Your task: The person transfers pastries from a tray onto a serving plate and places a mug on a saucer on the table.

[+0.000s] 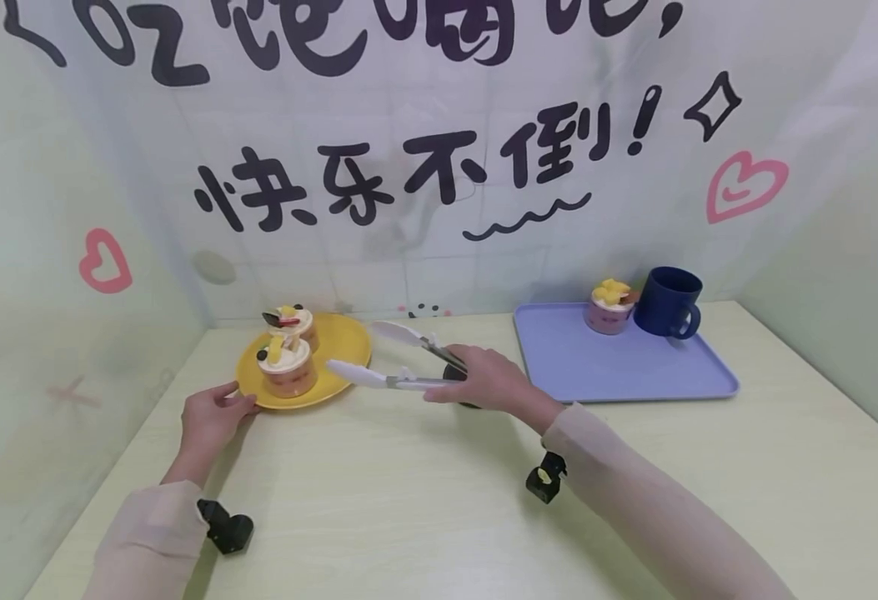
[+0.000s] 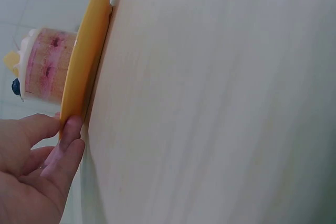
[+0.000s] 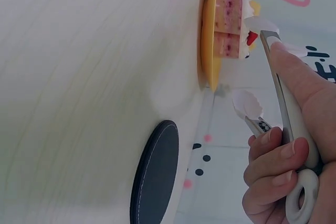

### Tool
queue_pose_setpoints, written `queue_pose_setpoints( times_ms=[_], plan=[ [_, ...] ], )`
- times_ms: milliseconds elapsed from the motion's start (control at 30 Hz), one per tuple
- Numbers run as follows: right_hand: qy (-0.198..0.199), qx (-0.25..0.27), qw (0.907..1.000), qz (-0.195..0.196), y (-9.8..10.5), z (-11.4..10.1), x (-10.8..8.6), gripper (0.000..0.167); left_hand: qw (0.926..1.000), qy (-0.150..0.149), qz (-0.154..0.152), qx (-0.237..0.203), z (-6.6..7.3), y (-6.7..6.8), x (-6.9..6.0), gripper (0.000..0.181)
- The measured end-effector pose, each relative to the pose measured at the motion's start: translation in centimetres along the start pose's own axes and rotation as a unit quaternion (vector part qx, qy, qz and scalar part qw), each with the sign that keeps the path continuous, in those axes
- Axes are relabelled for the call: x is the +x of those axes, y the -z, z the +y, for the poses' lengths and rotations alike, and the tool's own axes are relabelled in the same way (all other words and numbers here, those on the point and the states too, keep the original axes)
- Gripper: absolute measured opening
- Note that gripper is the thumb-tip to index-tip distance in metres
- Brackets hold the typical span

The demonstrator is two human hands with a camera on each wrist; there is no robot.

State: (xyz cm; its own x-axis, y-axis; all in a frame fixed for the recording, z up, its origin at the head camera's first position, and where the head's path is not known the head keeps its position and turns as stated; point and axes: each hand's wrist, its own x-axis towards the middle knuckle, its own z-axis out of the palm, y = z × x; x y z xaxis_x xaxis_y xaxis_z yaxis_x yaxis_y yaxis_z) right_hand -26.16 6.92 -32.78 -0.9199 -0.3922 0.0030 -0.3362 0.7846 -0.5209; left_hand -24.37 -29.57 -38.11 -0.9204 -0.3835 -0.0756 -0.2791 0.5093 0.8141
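Observation:
My left hand (image 1: 213, 419) pinches the near left rim of a yellow plate (image 1: 347, 337), thumb above and fingers beneath, as the left wrist view shows. Two dessert cups (image 1: 288, 375) with cream and fruit on top stand on that plate, one behind the other. In my right hand (image 1: 487, 379) is a pair of tongs (image 1: 408, 382) with white tips and metal arms. The tongs' tips are spread apart and point left toward the plate, with nothing between them. Beneath the right hand, a round black coaster (image 3: 156, 174) lies on the table.
At the back right is a lavender tray (image 1: 619, 371). A third dessert cup (image 1: 609, 307) and a dark blue mug (image 1: 667, 302) stand together at its back edge. A white printed backdrop (image 1: 378, 267) rises behind the pale wooden table (image 1: 378, 492).

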Motion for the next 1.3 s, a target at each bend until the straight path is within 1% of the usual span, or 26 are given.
queue_pose_setpoints(
  times_ms=[100,267,533,833,1000,1300],
  plan=[
    [0.000,0.002,1.0000,0.006,0.1,0.4,-0.3,0.076,1.0000,0.000,-0.001,0.001,-0.1,0.0,0.1,0.054],
    [0.003,0.010,0.9998,0.017,0.3,1.0,-0.8,0.071,1.0000,0.001,-0.001,0.008,-0.1,0.2,0.1,0.056],
    [-0.019,0.007,0.9996,0.020,0.8,1.5,-1.3,0.076,0.9999,0.002,0.001,0.011,-0.1,0.1,0.0,0.055],
    [-0.022,0.003,0.9993,0.029,1.3,2.8,-2.2,0.071,0.9999,0.001,0.002,0.010,-0.4,0.0,0.1,0.055],
    [-0.033,0.001,0.9989,0.034,1.8,3.8,-2.8,0.076,0.9999,0.003,0.003,0.012,-0.3,-0.1,0.2,0.055],
    [-0.047,0.011,0.9977,0.047,2.4,5.6,-3.8,0.085,0.9999,-0.005,0.001,0.012,0.0,0.1,0.1,0.055]
  ],
)
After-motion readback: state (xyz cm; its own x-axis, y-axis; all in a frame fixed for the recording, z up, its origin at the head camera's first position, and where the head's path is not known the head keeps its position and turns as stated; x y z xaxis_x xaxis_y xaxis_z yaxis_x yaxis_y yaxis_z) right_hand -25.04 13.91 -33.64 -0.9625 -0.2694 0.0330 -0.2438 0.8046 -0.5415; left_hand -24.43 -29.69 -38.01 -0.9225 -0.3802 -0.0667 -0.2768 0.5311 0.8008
